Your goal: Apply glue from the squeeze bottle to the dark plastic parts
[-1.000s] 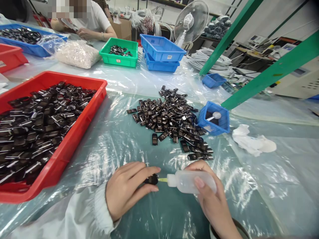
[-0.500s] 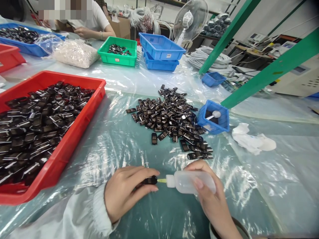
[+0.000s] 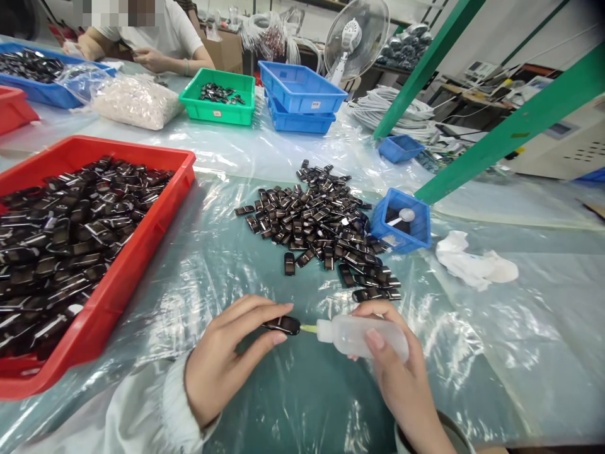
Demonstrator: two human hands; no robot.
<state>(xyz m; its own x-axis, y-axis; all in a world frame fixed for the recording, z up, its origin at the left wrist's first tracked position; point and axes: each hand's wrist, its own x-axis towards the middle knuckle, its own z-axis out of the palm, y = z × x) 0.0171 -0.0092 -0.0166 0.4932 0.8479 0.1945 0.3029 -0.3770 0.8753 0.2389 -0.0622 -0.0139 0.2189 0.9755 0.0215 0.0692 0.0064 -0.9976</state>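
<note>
My left hand (image 3: pixel 227 362) pinches a small black glossy part (image 3: pixel 282 325) between thumb and fingers, just above the plastic-covered table. My right hand (image 3: pixel 399 372) grips a translucent squeeze bottle (image 3: pixel 362 336) lying sideways. The bottle's yellowish nozzle (image 3: pixel 308 328) touches the right end of the black part. A loose pile of the same black parts (image 3: pixel 317 222) lies on the table beyond my hands. A red tray (image 3: pixel 118 287) full of black parts sits at the left.
A small blue bin (image 3: pixel 401 221) with a white-capped item stands right of the pile, with a crumpled white cloth (image 3: pixel 472 265) beside it. Green tray (image 3: pixel 218 104), stacked blue trays (image 3: pixel 299 98), a fan (image 3: pixel 355 38) and a green beam (image 3: pixel 510 135) lie farther back. Another person (image 3: pixel 155 38) works at the far left.
My left hand has turned the black part flatter and lifted it slightly; the bottle nozzle stays against it. The view has shifted a little to the right.
</note>
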